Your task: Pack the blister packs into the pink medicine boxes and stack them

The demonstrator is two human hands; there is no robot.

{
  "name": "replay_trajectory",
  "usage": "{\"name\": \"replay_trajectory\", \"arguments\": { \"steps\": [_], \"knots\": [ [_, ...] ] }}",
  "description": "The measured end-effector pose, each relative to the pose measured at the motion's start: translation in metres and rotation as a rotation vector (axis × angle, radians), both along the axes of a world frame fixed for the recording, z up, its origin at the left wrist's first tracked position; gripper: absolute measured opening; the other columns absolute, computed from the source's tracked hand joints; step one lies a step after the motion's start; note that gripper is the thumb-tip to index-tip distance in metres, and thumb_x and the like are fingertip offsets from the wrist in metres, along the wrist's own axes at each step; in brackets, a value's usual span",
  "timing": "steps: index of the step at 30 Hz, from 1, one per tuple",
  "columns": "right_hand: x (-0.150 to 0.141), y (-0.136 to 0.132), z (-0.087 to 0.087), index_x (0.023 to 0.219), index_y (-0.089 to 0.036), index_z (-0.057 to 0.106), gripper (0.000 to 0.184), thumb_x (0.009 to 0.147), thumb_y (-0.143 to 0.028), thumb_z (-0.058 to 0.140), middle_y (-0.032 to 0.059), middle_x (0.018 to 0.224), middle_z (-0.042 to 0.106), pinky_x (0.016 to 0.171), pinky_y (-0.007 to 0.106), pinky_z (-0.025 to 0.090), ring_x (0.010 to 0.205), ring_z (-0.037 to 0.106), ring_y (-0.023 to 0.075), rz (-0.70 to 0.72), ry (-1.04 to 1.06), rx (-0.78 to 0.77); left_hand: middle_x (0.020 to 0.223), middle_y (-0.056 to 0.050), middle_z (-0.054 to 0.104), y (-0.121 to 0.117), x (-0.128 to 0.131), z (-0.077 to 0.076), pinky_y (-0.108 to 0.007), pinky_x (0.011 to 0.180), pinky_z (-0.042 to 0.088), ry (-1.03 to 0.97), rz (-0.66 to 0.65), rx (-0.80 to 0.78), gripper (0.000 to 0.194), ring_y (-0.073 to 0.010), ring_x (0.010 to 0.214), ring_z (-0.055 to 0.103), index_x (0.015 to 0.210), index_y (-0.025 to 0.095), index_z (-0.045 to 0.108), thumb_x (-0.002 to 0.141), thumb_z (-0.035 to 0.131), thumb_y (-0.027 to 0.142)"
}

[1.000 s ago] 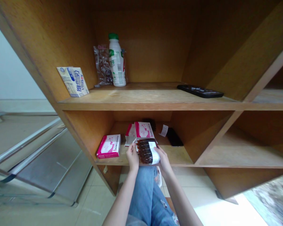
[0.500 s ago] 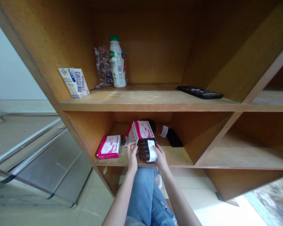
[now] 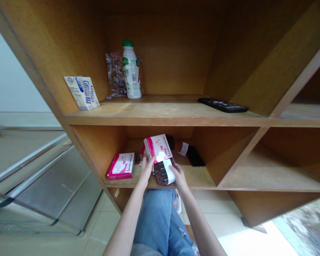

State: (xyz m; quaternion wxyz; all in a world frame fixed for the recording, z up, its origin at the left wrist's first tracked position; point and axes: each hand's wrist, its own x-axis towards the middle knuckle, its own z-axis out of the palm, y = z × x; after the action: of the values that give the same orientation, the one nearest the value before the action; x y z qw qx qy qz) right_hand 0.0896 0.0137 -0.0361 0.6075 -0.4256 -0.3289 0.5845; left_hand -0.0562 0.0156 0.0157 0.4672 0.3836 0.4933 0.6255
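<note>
My left hand (image 3: 146,171) is closed on the lower left side of a pink and white carton (image 3: 158,146), its thumb on the edge. From the carton's near end sticks out a pack of dark brown ampoules (image 3: 160,174) with a white paper (image 3: 169,172) across it. My right hand (image 3: 179,176) grips the right side of this pack, over the paper. Carton and pack are tilted above the front of the lower shelf. Part of another pink box (image 3: 142,151) shows behind the carton.
A closed pink box (image 3: 122,166) lies left on the lower shelf (image 3: 197,181); a black phone-like object (image 3: 195,156) and paper slip (image 3: 183,149) lie right. Above are a drink carton (image 3: 83,93), white bottle (image 3: 132,73), plastic bag (image 3: 115,76) and black flat object (image 3: 222,105). A metal-framed rack (image 3: 66,185) stands left.
The carton has tilted further left, and my left hand has moved up onto its side. The ampoule pack has turned with the paper, still in my right hand.
</note>
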Motion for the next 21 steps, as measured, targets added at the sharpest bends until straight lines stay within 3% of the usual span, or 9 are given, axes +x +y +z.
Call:
{"name": "replay_trajectory", "arguments": {
  "steps": [5, 13, 17, 21],
  "knots": [
    [0.0, 0.004, -0.001, 0.092, -0.019, 0.061, 0.041, 0.058, -0.035, 0.077, 0.004, 0.093, 0.07, 0.071, 0.029, 0.049, 0.082, 0.065, 0.0209, -0.006, 0.118, -0.021, 0.107, -0.01, 0.068, -0.005, 0.003, 0.004, -0.033, 0.085, 0.048, 0.05, -0.055, 0.011, 0.048, -0.025, 0.103, 0.062, 0.117, 0.017, 0.053, 0.076, 0.062, 0.041],
    [0.004, 0.004, 0.003, 0.099, -0.02, 0.059, 0.045, 0.059, -0.033, 0.077, 0.0043, 0.099, 0.068, 0.071, 0.029, 0.05, 0.084, 0.065, 0.0204, 0.054, 0.079, -0.017, 0.098, -0.01, 0.07, -0.011, 0.007, 0.019, -0.031, 0.077, 0.05, 0.154, 0.148, -0.055, 0.036, -0.0246, 0.092, 0.065, 0.105, 0.017, 0.059, 0.08, 0.057, 0.043],
    [0.005, 0.001, 0.004, 0.105, -0.02, 0.057, 0.05, 0.062, -0.033, 0.077, 0.0059, 0.108, 0.066, 0.077, 0.029, 0.05, 0.093, 0.064, 0.0209, 0.076, 0.111, 0.02, 0.1, -0.01, 0.07, -0.011, 0.011, 0.015, -0.032, 0.078, 0.049, 0.174, 0.149, -0.016, 0.035, -0.0251, 0.094, 0.065, 0.105, 0.018, 0.057, 0.081, 0.055, 0.043],
    [0.006, -0.004, 0.008, 0.112, -0.024, 0.05, 0.061, 0.059, -0.031, 0.08, 0.0032, 0.103, 0.067, 0.07, 0.03, 0.052, 0.084, 0.066, 0.0203, 0.004, 0.148, -0.019, 0.106, -0.01, 0.067, -0.009, 0.017, 0.01, -0.033, 0.082, 0.048, 0.111, 0.115, -0.005, 0.034, -0.0251, 0.102, 0.062, 0.105, 0.019, 0.055, 0.083, 0.052, 0.044]
  ]
}}
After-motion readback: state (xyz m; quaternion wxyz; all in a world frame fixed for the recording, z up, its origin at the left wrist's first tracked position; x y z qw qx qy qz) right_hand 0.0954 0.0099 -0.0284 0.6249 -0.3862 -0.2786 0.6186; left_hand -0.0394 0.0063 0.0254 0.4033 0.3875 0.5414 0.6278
